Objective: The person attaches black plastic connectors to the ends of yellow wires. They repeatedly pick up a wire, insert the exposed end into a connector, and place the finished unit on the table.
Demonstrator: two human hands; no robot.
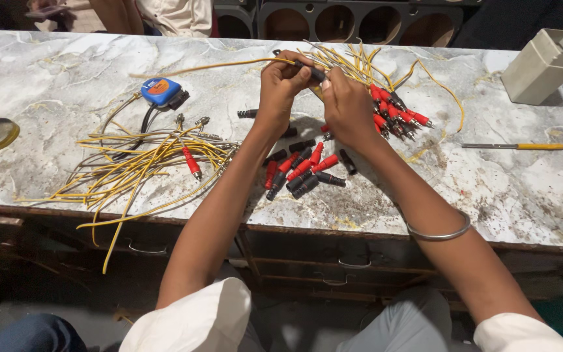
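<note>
Over marble bench (pixel 66 58), left hand (pixel 281 81) and right hand (pixel 346 104) both pinch one black plug (pixel 313 72).

Both arms are reaching forward and coming close together, so the two hands are almost touching. The left hand (pixel 283 79) is curling its fingers (pixel 298 65) in tight, with the thumb pressing against them like a pinch. The right hand (pixel 346 104) is sitting just beside it, showing its back, with its fingers bending down in a pinch too, and both sleeves are sitting rolled up high, leaving the arms bare.
</note>
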